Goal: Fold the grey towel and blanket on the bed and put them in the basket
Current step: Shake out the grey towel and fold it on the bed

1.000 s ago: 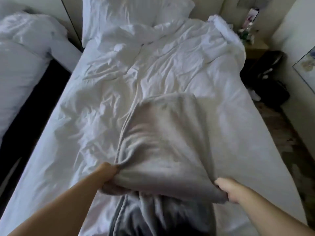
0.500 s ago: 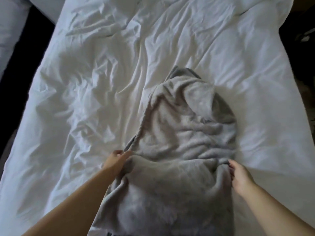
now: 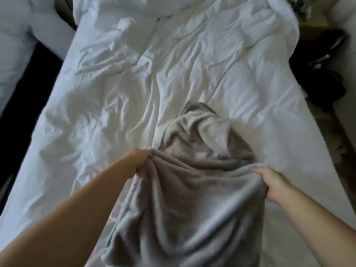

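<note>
A soft grey blanket (image 3: 192, 199) lies bunched on the white bed (image 3: 119, 105), its far end crumpled in a heap and its near part hanging toward me. My left hand (image 3: 139, 159) grips the blanket's left edge, fingers curled into the fabric. My right hand (image 3: 271, 185) grips its right edge at about the same height. The cloth sags in folds between the two hands. No basket or separate towel shows in the head view.
A second white bed (image 3: 21, 41) stands at the far left across a dark gap (image 3: 25, 105). Dark objects (image 3: 323, 68) lie on the floor beside the bed's right edge. Rumpled white bedding covers the far half of the bed.
A second ago the blanket was stretched flat in the air; it has dropped and bunched on the bed. Both hands kept their grip and have lifted the near edge slightly.
</note>
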### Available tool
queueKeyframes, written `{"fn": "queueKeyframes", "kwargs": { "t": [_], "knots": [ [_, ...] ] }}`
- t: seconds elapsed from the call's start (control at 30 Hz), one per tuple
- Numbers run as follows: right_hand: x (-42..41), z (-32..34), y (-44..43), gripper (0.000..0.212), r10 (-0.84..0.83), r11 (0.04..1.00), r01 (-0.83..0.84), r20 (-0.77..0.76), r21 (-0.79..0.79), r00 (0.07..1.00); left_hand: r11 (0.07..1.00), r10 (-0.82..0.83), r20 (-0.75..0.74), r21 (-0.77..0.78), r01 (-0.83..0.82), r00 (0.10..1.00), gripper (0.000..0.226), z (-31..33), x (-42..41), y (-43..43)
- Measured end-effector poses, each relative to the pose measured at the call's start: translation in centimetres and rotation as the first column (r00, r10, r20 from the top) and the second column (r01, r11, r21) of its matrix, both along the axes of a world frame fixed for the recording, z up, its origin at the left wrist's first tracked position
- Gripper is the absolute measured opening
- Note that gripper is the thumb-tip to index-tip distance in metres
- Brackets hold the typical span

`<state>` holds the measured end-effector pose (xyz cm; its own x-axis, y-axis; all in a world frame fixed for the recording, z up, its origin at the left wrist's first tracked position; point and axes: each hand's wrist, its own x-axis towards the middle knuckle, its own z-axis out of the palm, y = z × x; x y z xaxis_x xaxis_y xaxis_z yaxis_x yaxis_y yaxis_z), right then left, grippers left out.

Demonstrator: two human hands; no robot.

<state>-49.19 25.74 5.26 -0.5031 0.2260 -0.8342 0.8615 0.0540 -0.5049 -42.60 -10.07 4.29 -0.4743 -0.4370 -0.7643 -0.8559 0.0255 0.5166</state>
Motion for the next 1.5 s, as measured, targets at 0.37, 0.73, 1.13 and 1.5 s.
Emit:
{"fn": "queueKeyframes", "kwargs": {
  "t": [0.37, 0.73, 1.13, 1.5],
  "knots": [
    [-9.5, 33.1, -4.6, 0.004, -0.311, 0.882, -0.129, -0.766, -0.453, 0.562, 0.956, 0.293, -0.852, 0.262, -0.132, 0.433, 0.012, 31.8, -5.5, -5.9],
    [1.2, 10.6, 0.5, 0.013, 0.334, 0.94, -0.317, -0.143, 0.127, 0.932, 0.99, 0.135, -0.375, 0.015, -0.139, 0.917, 0.032, 13.2, 4.1, -1.7],
    [14.4, -4.0, 5.2, 0.015, 0.54, 0.575, -0.757, 0.551, 0.309, 0.636, 0.964, -0.262, 0.401, 0.159, 0.215, 0.878, 0.02, -3.0, 19.4, 0.4],
    [3.8, -6.3, -5.1, 0.04, 0.708, 0.513, -0.596, 0.088, 0.618, 0.701, 1.0, -0.007, 0.093, -0.018, 0.009, 0.996, 0.051, -10.6, 6.3, -0.2]
  ]
}}
